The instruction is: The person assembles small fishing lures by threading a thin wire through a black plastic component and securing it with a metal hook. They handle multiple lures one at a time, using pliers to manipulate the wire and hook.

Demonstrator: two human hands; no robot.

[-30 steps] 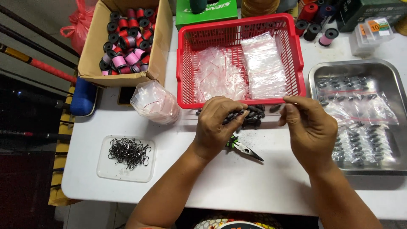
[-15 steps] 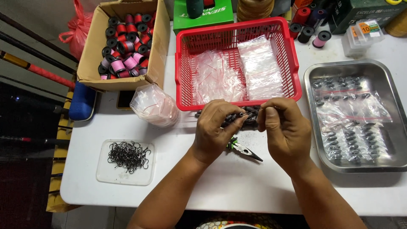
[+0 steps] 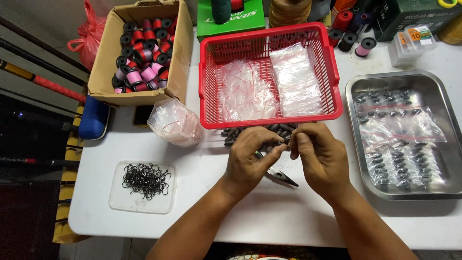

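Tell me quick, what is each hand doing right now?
Left hand: fingers pinched shut; what they hold cannot be told.
Right hand: fingers pinched shut likewise.

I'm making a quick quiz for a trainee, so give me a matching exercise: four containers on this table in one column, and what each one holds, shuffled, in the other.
Containers:
1. cardboard box
2. red basket
3. metal tray
4. clear flat lid

Contents:
A. loose dark hooks
B. filled bags of small dark pieces
C. spools of thread
D. empty clear bags

Pairs: 1-C, 2-D, 3-B, 4-A
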